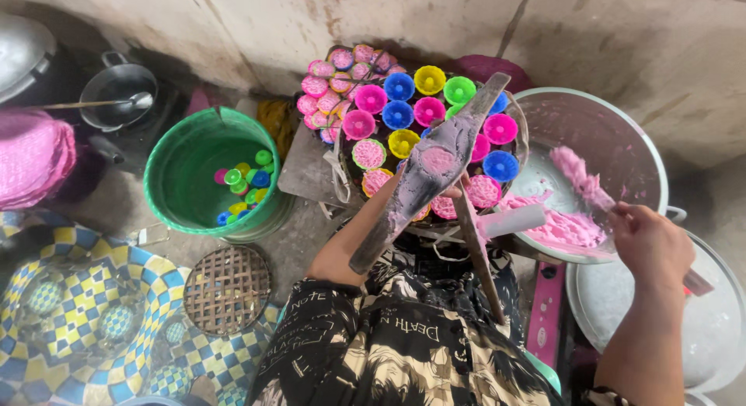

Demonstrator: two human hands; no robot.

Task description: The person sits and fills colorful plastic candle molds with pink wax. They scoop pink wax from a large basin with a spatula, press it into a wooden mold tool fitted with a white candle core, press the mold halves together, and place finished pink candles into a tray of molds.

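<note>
I work on a rough concrete floor (pixel 311 243) against a stained plaster wall (pixel 606 41). My right hand (pixel 651 247) is clenched on a batter-smeared spatula (pixel 584 182) over the metal basin (pixel 614 142) of pink batter — my left hand (pixel 454 190) is mostly hidden behind a flat paddle (pixel 431 169), its fingers' state unclear. Beyond it sits a tray (pixel 519 115) of bright moulds; a green bucket (pixel 194 173) stands left.
</note>
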